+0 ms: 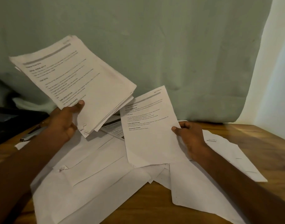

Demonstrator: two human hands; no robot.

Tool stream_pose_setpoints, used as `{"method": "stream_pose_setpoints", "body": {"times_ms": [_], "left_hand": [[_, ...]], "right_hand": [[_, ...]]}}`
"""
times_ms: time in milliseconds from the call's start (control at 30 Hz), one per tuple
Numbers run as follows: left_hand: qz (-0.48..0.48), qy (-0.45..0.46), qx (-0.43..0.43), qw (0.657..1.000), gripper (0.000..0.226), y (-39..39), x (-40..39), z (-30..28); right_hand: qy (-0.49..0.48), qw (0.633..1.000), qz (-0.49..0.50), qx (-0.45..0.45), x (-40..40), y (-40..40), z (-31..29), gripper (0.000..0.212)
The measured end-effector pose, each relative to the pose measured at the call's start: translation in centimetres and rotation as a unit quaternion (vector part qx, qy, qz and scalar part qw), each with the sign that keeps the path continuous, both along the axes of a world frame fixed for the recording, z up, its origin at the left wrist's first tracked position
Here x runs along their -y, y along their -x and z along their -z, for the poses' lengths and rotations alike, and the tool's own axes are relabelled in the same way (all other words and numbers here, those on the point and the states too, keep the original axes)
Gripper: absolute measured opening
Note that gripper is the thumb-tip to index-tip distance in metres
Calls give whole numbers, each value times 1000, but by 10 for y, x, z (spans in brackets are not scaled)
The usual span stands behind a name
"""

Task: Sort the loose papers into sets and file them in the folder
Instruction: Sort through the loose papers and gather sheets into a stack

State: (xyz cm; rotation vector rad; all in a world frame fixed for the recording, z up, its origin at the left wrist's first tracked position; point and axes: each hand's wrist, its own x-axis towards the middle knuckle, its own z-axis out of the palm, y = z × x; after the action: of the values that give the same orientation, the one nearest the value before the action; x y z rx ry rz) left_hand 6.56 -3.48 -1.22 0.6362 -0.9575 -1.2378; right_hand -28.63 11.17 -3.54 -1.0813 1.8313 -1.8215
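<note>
Now Holding: a Stack on the Left, One Sheet on the Right

Up off the wooden table [245,135], my left hand [64,122] grips a stack of printed papers [74,78] by its near corner, thumb pressed on the top page and fingers curled beneath. The stack tilts away to the left, its edges fanned a little near my palm.

My right hand [188,136] pinches a single printed sheet [148,126] at its right edge, thumb on the face, fingers behind. That sheet stands nearly upright, just beside the stack's lower corner, and the stack's corner overlaps its top left.

Below both hands, loose papers [93,175] lie spread over the table, overlapping each other at odd angles, most of them showing blank faces. One more page [227,152] lies flat to the right of my right wrist. A dark object [7,125] sits at the table's left edge; I cannot tell whether it is the folder. A pale green cloth [171,46] hangs behind.
</note>
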Motion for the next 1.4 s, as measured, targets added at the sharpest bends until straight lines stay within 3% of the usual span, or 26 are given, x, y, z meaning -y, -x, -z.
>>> {"method": "stream_pose_setpoints", "body": {"times_ms": [100,200,400,534,667,800,1000,1101,1234,1401], "left_hand": [[113,45,67,990,51,11,-15,-5],[141,87,153,974,53,24,-28,-2],[195,82,221,952,89,30,-38,1],[181,79,193,961,60,37,-46,-3],[179,103,195,959,104,37,-48,-2],[179,107,202,957,61,41,-51,-2],[202,120,237,943,55,54,-55,5],[200,130,212,948,53,62,-60,5],[144,161,200,956,57,65,-64,-1],[10,230,186,955,48,67,-75,-21]], "right_hand": [[91,995,42,17,-4,1,-8,17],[185,981,20,51,-13,-2,-21,18],[216,966,-67,126,-20,-7,-31,23],[213,958,-102,166,-20,-12,-31,22],[199,958,-117,172,-20,-14,-29,25],[162,963,-156,151,-21,-16,-30,25],[44,949,-283,132,-18,-38,-23,18],[-14,913,-385,136,-18,-44,-32,26],[81,874,-399,265,-20,-44,-27,70],[164,933,-317,51,-36,-48,-48,48]]}}
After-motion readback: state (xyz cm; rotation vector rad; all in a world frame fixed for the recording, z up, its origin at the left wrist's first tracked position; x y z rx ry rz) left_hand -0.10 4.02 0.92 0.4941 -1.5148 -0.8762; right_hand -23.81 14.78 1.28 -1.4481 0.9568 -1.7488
